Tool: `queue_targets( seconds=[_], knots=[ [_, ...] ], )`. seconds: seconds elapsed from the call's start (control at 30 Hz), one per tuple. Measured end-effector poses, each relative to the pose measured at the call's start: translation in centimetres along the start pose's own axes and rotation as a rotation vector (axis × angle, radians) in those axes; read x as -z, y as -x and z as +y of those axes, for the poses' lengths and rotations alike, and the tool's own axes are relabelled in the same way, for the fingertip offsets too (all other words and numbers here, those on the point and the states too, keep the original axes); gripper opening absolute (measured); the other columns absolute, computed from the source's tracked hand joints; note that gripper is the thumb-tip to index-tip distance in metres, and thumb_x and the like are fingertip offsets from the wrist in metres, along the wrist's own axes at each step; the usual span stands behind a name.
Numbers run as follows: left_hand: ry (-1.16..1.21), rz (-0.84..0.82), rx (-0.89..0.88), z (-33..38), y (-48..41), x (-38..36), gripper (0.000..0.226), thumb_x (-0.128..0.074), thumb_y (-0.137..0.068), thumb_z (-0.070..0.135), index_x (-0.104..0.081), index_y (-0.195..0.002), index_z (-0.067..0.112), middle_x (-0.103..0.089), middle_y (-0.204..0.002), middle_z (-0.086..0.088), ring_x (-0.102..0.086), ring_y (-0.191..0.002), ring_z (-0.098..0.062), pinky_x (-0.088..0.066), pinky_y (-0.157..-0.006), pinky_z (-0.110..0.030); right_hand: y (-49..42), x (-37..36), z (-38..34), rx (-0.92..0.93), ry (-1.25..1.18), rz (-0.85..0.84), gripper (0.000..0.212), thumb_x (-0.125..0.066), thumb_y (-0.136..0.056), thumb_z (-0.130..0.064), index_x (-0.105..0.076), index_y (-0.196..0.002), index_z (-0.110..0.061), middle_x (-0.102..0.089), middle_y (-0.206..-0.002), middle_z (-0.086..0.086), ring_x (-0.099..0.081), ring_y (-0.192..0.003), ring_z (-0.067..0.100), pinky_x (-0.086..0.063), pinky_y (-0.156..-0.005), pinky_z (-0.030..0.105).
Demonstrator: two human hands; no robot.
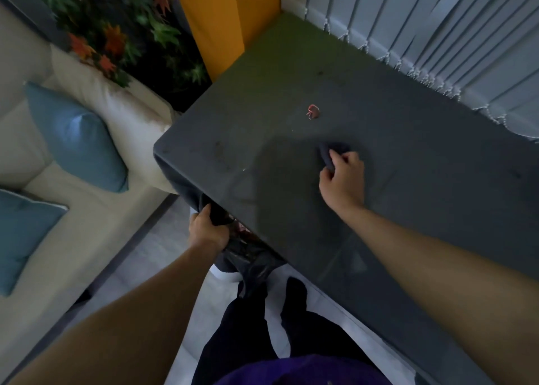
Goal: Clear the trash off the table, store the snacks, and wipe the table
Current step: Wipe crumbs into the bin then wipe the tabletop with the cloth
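The dark grey table (408,180) fills the right half of the head view. My right hand (342,177) rests on it, shut on a dark cloth (329,151) that is pressed to the tabletop. A small red scrap of trash (313,112) lies on the table a little beyond the cloth. A few tiny pale crumbs (244,169) dot the surface to the left. My left hand (205,228) grips the rim of a black trash bag (248,256), held just below the table's near-left edge.
A cream sofa (87,209) with two blue cushions (78,139) stands to the left of the table. Behind it are artificial leaves (116,34) and a yellow column (215,20). Vertical blinds (437,34) run along the table's far right side. My legs (262,326) stand on pale floor.
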State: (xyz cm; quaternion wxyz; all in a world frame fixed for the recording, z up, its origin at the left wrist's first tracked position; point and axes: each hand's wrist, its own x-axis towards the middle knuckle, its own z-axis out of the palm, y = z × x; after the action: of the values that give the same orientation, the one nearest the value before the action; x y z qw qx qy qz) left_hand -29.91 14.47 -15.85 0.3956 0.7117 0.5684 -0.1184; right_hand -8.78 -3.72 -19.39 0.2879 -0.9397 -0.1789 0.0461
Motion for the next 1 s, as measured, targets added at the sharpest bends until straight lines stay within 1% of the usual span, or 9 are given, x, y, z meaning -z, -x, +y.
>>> queue_targets(
  seconds=[0.07,0.13,0.27,0.4,0.57,0.7,0.83,0.9,1.0],
  knots=[
    [-0.012,-0.012,-0.001,0.1,-0.7,0.1,0.070,-0.056,-0.086,0.006,-0.035,-0.152,0.019,-0.036,-0.147,-0.011,-0.037,-0.136,-0.033,-0.038,-0.111,-0.039,-1.4,0.1,0.3,0.071,0.021,-0.082,0.041,-0.063,-0.086,-0.018,-0.063,-0.126,-0.011,-0.052,-0.115,0.012,-0.051,-0.107,0.034,-0.045,-0.094,0.040],
    [-0.023,-0.019,-0.012,0.3,-1.3,0.3,0.067,-0.057,-0.084,0.005,-0.043,-0.148,0.018,-0.039,-0.143,-0.013,-0.038,-0.134,-0.034,-0.038,-0.111,-0.038,-3.1,0.4,0.9,0.103,0.008,-0.032,0.035,-0.062,-0.085,-0.014,-0.066,-0.119,-0.008,-0.055,-0.110,0.016,-0.055,-0.103,0.036,-0.044,-0.090,0.038],
    [-0.035,-0.050,-0.028,0.7,-2.4,0.8,0.058,-0.058,-0.082,0.001,-0.053,-0.138,0.016,-0.044,-0.135,-0.014,-0.043,-0.128,-0.036,-0.041,-0.107,-0.040,-7.8,0.9,1.5,-0.064,-0.026,0.180,0.031,-0.054,-0.091,-0.009,-0.062,-0.120,-0.002,-0.050,-0.113,0.023,-0.052,-0.103,0.039,-0.039,-0.093,0.036],
    [-0.052,-0.070,-0.044,0.6,-3.6,1.2,0.053,-0.055,-0.080,-0.001,-0.057,-0.132,0.013,-0.046,-0.133,-0.013,-0.048,-0.123,-0.035,-0.046,-0.105,-0.041,-13.4,0.7,0.6,-0.142,-0.032,0.133,0.029,-0.048,-0.095,-0.010,-0.059,-0.120,0.001,-0.041,-0.128,0.023,-0.047,-0.116,0.035,-0.032,-0.102,0.025],
    [-0.060,-0.086,-0.032,0.5,-4.4,1.4,0.051,-0.056,-0.080,0.000,-0.057,-0.130,0.011,-0.045,-0.133,-0.013,-0.047,-0.123,-0.036,-0.047,-0.104,-0.043,-14.0,-1.4,-1.7,0.208,0.086,-0.105,0.036,-0.053,-0.092,-0.008,-0.063,-0.125,-0.001,-0.053,-0.134,0.021,-0.049,-0.120,0.040,-0.038,-0.106,0.039],
    [-0.058,-0.091,-0.023,0.6,-4.7,1.4,0.053,-0.054,-0.080,-0.001,-0.056,-0.131,0.011,-0.046,-0.133,-0.013,-0.047,-0.123,-0.035,-0.047,-0.104,-0.043,-12.2,-1.3,-2.8,0.408,0.030,-0.214,0.037,-0.051,-0.088,-0.011,-0.069,-0.121,-0.009,-0.062,-0.126,0.008,-0.054,-0.115,0.031,-0.041,-0.102,0.036],
    [-0.065,-0.078,-0.031,0.5,-4.7,1.2,0.052,-0.054,-0.080,-0.002,-0.058,-0.130,0.013,-0.047,-0.132,-0.012,-0.048,-0.122,-0.034,-0.047,-0.102,-0.039,-13.3,-1.5,-3.0,0.276,0.016,-0.035,0.037,-0.052,-0.092,-0.009,-0.064,-0.126,-0.004,-0.056,-0.129,0.011,-0.051,-0.118,0.029,-0.039,-0.104,0.032],
    [-0.057,-0.073,-0.032,0.4,-4.6,1.1,0.052,-0.054,-0.080,-0.003,-0.058,-0.129,0.014,-0.047,-0.130,-0.012,-0.048,-0.121,-0.034,-0.048,-0.101,-0.038,-13.1,-2.3,-3.5,0.212,0.044,-0.052,0.037,-0.054,-0.092,-0.006,-0.064,-0.127,-0.005,-0.055,-0.132,0.013,-0.050,-0.119,0.033,-0.039,-0.105,0.035],
    [-0.033,-0.074,-0.025,0.0,-4.3,0.9,0.055,-0.053,-0.080,-0.002,-0.057,-0.131,0.017,-0.046,-0.129,-0.010,-0.049,-0.121,-0.034,-0.049,-0.101,-0.040,-10.3,-3.2,-4.4,0.342,0.028,-0.136,0.036,-0.055,-0.086,-0.003,-0.070,-0.118,-0.007,-0.062,-0.125,0.011,-0.055,-0.109,0.035,-0.041,-0.099,0.035]
  ],
)
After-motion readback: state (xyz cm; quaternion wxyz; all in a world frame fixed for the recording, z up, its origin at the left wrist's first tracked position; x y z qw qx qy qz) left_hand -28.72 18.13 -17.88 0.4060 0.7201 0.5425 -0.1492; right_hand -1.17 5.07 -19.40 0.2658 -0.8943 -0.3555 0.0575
